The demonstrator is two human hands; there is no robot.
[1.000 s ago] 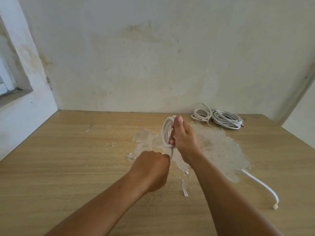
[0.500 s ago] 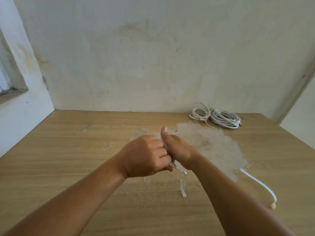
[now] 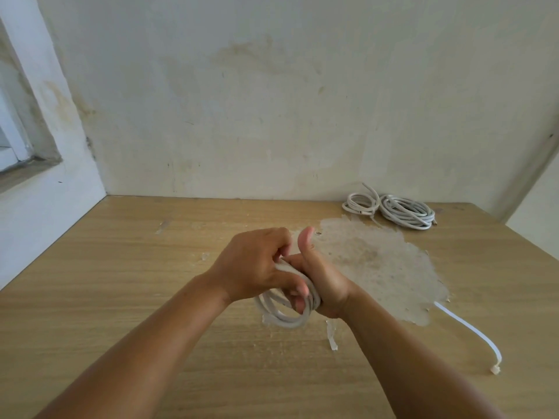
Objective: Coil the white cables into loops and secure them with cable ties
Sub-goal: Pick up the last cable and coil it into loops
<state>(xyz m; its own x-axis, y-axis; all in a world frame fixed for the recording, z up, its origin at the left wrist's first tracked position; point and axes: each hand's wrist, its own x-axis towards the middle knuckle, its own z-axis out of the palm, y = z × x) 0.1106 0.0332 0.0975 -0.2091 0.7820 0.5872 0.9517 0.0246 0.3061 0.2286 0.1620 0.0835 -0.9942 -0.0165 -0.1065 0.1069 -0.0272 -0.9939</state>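
Left hand (image 3: 254,264) and right hand (image 3: 322,282) both clamped on white cable coil (image 3: 286,309) mid-table, right thumb up. Cable tie (image 3: 472,331) near right edge. Finished coils (image 3: 393,208) at back wall. Table (image 3: 106,282) left half open.

We cannot see the upper half of the looped white cable (image 3: 284,313), buried between our left hand (image 3: 257,267) and right hand (image 3: 320,282). At one o'clock, the far coiled white cable bundles (image 3: 393,208) are too small to show ties.
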